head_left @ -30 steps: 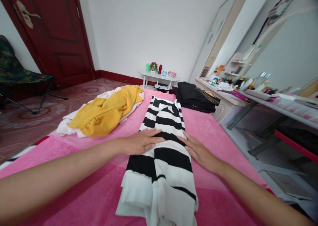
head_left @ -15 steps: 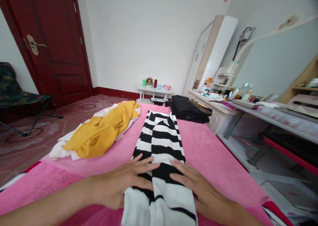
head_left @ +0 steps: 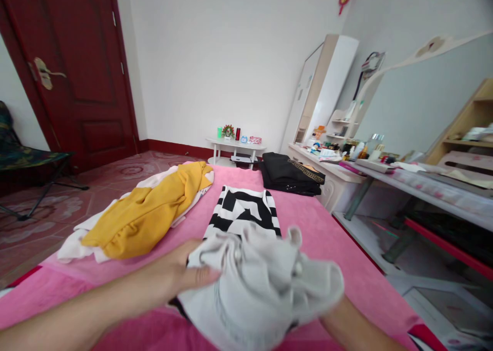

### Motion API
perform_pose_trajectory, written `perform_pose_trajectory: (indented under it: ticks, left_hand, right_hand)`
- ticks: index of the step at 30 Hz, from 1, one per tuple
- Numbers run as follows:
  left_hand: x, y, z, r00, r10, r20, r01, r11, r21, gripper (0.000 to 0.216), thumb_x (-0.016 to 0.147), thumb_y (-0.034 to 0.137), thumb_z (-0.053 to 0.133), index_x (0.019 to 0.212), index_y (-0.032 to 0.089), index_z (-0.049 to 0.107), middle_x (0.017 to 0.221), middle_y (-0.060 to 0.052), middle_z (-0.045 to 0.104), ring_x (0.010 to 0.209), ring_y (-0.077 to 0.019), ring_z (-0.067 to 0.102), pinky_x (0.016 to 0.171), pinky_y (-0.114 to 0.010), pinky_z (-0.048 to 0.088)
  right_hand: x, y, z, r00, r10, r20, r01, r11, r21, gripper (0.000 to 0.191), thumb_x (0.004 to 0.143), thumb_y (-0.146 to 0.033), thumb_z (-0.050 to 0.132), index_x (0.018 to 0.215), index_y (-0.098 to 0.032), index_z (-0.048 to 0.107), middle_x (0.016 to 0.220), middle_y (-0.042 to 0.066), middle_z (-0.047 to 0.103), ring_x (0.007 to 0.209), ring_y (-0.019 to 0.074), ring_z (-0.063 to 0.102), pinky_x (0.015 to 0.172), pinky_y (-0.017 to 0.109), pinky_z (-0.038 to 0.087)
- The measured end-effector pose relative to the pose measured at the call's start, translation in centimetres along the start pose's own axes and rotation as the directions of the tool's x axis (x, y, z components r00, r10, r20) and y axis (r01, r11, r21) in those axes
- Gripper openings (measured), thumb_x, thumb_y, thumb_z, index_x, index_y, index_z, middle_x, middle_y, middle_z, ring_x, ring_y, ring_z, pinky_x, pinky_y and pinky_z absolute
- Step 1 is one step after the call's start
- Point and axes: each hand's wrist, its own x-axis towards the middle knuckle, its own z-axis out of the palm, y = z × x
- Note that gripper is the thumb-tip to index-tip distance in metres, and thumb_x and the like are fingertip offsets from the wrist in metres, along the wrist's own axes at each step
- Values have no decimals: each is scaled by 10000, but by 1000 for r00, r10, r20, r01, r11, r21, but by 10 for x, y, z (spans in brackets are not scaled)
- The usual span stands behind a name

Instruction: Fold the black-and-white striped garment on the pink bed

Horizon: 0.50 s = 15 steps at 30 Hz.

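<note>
A black-and-white striped garment (head_left: 246,207) lies lengthwise on the pink bedspread (head_left: 316,233), its far part flat. The near part, showing pale grey-white fabric (head_left: 262,289) in loose gathers, is lifted and bunched over the stripes, blurred by motion. My left hand (head_left: 192,274) grips the left side of this bunched end, thumb on top and fingers hidden underneath. On the other side, my right hand is behind the pale fabric; only the wrist and forearm (head_left: 346,320) show, so its fingers cannot be seen.
A yellow garment (head_left: 150,212) with white cloth under it lies on the left of the bed. Folded black clothes (head_left: 288,173) are stacked at the far right corner. Beyond stand a small white table (head_left: 234,144) and, rightward, a cluttered dressing table (head_left: 346,168).
Both hands were spread flat on the striped garment. Now its pale near end is raised and folded away from me, with my left hand closed on it and my right hand hidden behind it.
</note>
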Motion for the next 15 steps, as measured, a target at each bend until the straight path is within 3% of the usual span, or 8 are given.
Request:
perform_pose_trajectory:
  ticks: [2, 4, 6, 8, 10, 12, 15]
  left_hand:
    - [37, 7, -20, 975, -59, -215, 39, 995, -97, 509, 781, 559, 593, 1128, 187, 593, 1024, -64, 683, 952, -236, 623, 836, -332, 499]
    - [85, 9, -45, 916, -67, -395, 49, 997, -57, 555, 761, 593, 589, 1128, 178, 594, 1020, -86, 689, 919, -245, 640, 807, -342, 506]
    - [136, -3, -72, 828, -60, -557, 121, 990, 73, 574, 746, 615, 585, 1109, 172, 606, 993, -100, 697, 892, -254, 649, 758, -335, 510]
    - [180, -30, -94, 715, -16, -699, 308, 905, 294, 502, 771, 571, 575, 1038, 150, 639, 990, -124, 694, 916, -260, 644, 765, -323, 489]
    - [212, -66, -108, 669, 22, -743, 499, 727, 472, 432, 773, 526, 591, 969, 147, 658, 987, -131, 693, 953, -267, 633, 769, -309, 468]
    - [229, -101, -114, 656, 10, -755, 574, 643, 507, 416, 768, 523, 594, 964, 163, 660, 989, -128, 693, 964, -274, 627, 746, -303, 454]
    - [236, -135, -117, 640, 16, -768, 599, 616, 512, 456, 772, 590, 547, 998, 209, 653, 991, -99, 695, 942, -265, 629, 684, -289, 436]
  right_hand:
    - [33, -7, -16, 996, -3, -93, 6, 999, 33, 498, 767, -626, 563, 959, -185, 693, 816, 68, 710, 785, 230, 645, 732, 349, 510]
    - [74, -5, -35, 970, -29, -240, 45, 997, 61, 512, 764, -593, 588, 1019, -156, 666, 874, 88, 709, 816, 242, 641, 765, 368, 494]
    - [118, 10, -55, 915, -80, -395, 87, 996, -1, 488, 760, -554, 599, 1012, -140, 653, 897, 83, 703, 836, 243, 633, 772, 361, 481]
    - [154, 40, -71, 862, -98, -497, -27, 971, -239, 395, 752, -489, 609, 917, -134, 658, 852, 79, 694, 821, 241, 622, 739, 338, 468]
    - [176, 77, -81, 814, -63, -577, -277, 831, -482, 298, 771, -423, 584, 848, -144, 655, 814, 89, 683, 799, 241, 617, 705, 321, 446]
    - [183, 110, -85, 767, -45, -641, -462, 654, -599, 284, 822, -400, 509, 854, -157, 651, 813, 106, 676, 785, 244, 617, 670, 313, 422]
    - [182, 136, -86, 757, -71, -650, -512, 554, -656, 332, 868, -415, 419, 879, -173, 646, 807, 102, 672, 762, 236, 615, 612, 286, 386]
